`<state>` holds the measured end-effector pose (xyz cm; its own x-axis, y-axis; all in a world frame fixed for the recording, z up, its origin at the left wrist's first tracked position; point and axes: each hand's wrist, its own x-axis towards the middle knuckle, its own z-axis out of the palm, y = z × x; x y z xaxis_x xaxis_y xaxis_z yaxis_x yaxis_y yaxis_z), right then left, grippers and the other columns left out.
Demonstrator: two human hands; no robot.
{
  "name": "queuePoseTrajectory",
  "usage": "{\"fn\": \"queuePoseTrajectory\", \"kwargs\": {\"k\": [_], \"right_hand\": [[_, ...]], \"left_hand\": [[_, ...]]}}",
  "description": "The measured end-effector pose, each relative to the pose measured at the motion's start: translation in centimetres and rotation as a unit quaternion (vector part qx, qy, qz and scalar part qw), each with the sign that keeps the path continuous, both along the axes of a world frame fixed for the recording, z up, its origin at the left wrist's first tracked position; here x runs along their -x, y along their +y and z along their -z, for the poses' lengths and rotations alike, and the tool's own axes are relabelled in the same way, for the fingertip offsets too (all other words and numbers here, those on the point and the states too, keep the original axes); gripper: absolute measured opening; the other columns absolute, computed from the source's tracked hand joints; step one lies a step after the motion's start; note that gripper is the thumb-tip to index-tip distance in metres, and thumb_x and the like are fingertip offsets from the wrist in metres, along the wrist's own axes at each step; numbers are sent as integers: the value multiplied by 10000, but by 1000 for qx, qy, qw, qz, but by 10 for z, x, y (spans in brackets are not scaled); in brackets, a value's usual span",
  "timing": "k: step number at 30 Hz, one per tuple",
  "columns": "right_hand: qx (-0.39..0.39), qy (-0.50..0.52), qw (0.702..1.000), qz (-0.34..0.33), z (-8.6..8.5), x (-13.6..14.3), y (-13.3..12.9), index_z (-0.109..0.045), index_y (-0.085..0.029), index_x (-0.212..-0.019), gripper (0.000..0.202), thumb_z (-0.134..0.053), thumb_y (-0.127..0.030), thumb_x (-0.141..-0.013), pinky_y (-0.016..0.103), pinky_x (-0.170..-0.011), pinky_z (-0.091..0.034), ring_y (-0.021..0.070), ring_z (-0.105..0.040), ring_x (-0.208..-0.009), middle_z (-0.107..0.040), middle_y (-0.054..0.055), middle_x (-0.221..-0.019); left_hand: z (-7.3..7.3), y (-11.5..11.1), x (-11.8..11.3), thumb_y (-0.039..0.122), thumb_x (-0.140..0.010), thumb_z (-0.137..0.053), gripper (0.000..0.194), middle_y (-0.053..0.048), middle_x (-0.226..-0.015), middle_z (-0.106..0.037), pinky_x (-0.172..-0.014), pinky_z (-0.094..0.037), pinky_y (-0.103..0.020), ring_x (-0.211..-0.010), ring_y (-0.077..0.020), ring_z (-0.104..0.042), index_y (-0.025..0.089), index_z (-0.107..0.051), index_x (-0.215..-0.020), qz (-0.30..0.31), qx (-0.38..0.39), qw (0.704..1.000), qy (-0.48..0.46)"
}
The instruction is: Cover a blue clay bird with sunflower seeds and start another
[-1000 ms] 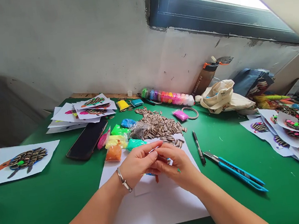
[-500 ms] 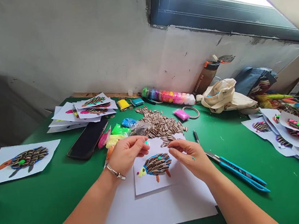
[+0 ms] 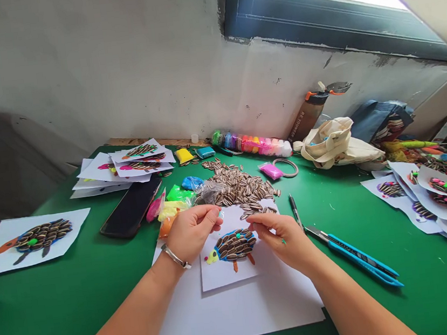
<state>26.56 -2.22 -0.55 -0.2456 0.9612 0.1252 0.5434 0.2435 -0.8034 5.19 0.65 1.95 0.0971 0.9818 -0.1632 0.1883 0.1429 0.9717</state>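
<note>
A large white sheet (image 3: 233,313) was laid on the green table (image 3: 80,294) nearest the viewer, and on it a smaller card (image 3: 235,266) was placed bearing a seed hedgehog (image 3: 233,245) with a blue outline, a yellow snout and orange legs. The left hand (image 3: 193,231), a bracelet at its wrist, was held at the hedgehog's 10 o'clock, just above the card's upper left corner; its fingers (image 3: 209,215) were curled together, thumb pressed to fingertips, and a small bit of greenish clay appeared to be pinched there, though it was too small to be told for certain. The right hand (image 3: 282,233) was set at the hedgehog's 3 o'clock, its fingertips (image 3: 255,223) drawn together and touching the seeds at the hedgehog's back; whether anything was clamped between them could not be told.

A blue utility knife (image 3: 354,257) and a black pen (image 3: 295,210) were seen on the table at 3 o'clock of the right hand. Small clay packets (image 3: 174,200) in pink, yellow, green, orange and blue were lying at 12 o'clock of the left hand, with a dark phone (image 3: 131,209) at their 9 o'clock. A heap of striped sunflower seeds (image 3: 242,184) was spread beyond the card at 12 o'clock. Farther still, a row of coloured clay tubs (image 3: 251,145) was lined along the wall
</note>
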Motion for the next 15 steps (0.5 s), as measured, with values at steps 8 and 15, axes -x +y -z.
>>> {"fn": "queuePoseTrajectory", "kwargs": {"k": [8, 15], "right_hand": [[-5, -63, 997, -33, -8, 2, -2, -573, -194, -736, 200, -511, -309, -888, 221, -555, -363, 109, -481, -604, -548, -26, -644], [3, -54, 996, -68, -11, 3, -2, -536, -203, -806, 103, -512, -257, -890, 211, -566, -355, 108, -470, -643, -550, -26, -713]], "left_hand": [[1, -2, 0, 452, -735, -623, 336, -43, -723, -715, -642, -574, -290, -640, -155, -663, 146, -697, -855, -8, -12, 1000, 6], [-5, -1, 0, 477, -717, -625, 349, -62, -772, -715, -630, -577, -287, -645, -154, -657, 140, -697, -766, -16, -20, 1000, 7]]}}
